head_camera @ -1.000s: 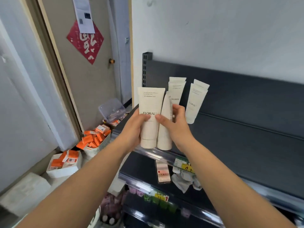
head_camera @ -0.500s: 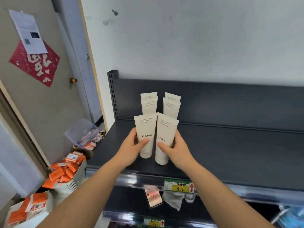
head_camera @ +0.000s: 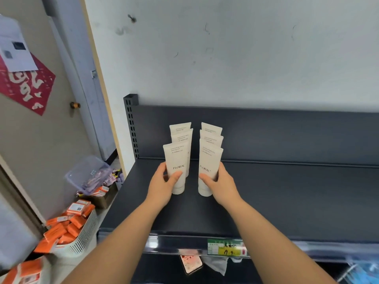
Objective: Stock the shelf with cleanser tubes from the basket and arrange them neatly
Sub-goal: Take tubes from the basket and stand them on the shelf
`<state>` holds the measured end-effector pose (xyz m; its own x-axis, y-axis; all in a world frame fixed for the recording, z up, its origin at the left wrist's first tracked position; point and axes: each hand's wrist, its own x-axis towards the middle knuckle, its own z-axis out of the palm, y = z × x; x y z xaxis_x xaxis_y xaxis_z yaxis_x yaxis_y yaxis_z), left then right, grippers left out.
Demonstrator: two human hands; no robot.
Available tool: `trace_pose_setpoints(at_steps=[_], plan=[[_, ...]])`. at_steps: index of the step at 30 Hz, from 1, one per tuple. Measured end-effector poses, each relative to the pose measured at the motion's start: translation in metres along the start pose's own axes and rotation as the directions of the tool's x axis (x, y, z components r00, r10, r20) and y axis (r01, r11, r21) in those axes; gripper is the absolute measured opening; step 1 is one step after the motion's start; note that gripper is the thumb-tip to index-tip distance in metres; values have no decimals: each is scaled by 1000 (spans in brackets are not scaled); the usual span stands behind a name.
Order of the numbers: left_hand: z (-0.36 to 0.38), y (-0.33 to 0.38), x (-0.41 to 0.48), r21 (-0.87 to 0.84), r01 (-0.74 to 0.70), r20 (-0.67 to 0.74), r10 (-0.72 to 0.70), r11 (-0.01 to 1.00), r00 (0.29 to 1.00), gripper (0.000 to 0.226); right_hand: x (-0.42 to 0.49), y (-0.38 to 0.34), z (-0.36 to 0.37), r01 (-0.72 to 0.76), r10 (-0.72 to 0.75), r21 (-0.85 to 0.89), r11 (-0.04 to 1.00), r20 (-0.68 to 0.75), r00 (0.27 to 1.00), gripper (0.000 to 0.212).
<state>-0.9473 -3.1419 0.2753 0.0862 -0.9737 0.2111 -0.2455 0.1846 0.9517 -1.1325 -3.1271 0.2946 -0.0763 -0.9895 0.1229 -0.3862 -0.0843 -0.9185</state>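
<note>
Cream cleanser tubes marked FLORAL stand cap-down in two rows on the dark top shelf [head_camera: 287,197], near its left end. My left hand [head_camera: 164,186] grips the front tube of the left row [head_camera: 175,160]. My right hand [head_camera: 221,184] grips the front tube of the right row [head_camera: 209,160]. Both front tubes stand upright on the shelf with a gap between them. Two more tubes [head_camera: 180,130] stand behind the left one and two more tubes [head_camera: 211,132] behind the right one. No basket of tubes shows.
A white basket [head_camera: 82,240] of orange boxes sits on the floor at lower left, beside a clear plastic bin [head_camera: 86,173]. A price label [head_camera: 225,247] is on the shelf's front rail. A phone [head_camera: 190,263] and a crumpled cloth [head_camera: 217,265] lie on the lower shelf.
Both hands carried a tube each from in front of the shelf onto it, then slid the two tubes apart and back, in line with the rows behind. The view tilted up.
</note>
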Motion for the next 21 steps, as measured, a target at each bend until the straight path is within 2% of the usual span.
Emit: trace_pose_setpoints(at_steps=[3,6,9,12,14,17,19,21], plan=[[2,1,0,60,31,-2,-31,998,1000,41,-2,3,0,-56,56,-35,998,20,998,53],[1,-5,-11,217,105,34,-115,971,993,61,-15,14,-4,-115,131,-181,977,80,988,61],[-7,-8,-26,352,160,13,-175,922,984,79,-29,21,-12,-74,109,-292,954,104,989,58],[-14,-4,-42,490,125,13,-151,863,989,71,-41,20,-20,17,71,-462,887,171,983,54],[-16,2,-55,615,69,29,-111,785,993,64,-48,19,-25,99,53,-540,836,259,964,55],[-19,12,-78,799,13,39,-75,601,996,63,-57,15,-28,255,-14,-578,775,388,922,56],[-22,17,-96,873,10,31,-77,487,997,65,-64,11,-28,340,-62,-574,745,448,892,58],[-26,22,-116,900,37,1,-89,433,996,65,-70,7,-27,423,-93,-579,697,513,853,64]])
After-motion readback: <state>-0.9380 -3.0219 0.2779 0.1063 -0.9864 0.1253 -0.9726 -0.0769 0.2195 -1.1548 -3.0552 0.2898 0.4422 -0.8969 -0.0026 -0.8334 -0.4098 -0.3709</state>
